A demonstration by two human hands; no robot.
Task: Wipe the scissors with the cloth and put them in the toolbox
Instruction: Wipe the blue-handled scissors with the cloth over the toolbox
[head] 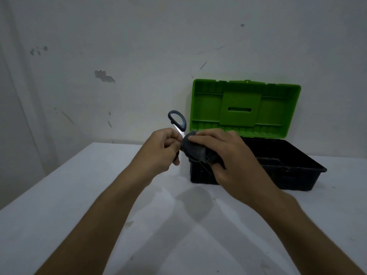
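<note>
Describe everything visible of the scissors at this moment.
The scissors are held in the air in front of the open toolbox. One dark loop handle points up, with a strip of shiny metal blade below it. The left hand grips their lower part, hiding it. The cloth, in the right hand, presses against the blade.

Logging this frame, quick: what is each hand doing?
Left hand: fingers grip the scissors.
Right hand: holds the cloth against the scissors.
</note>
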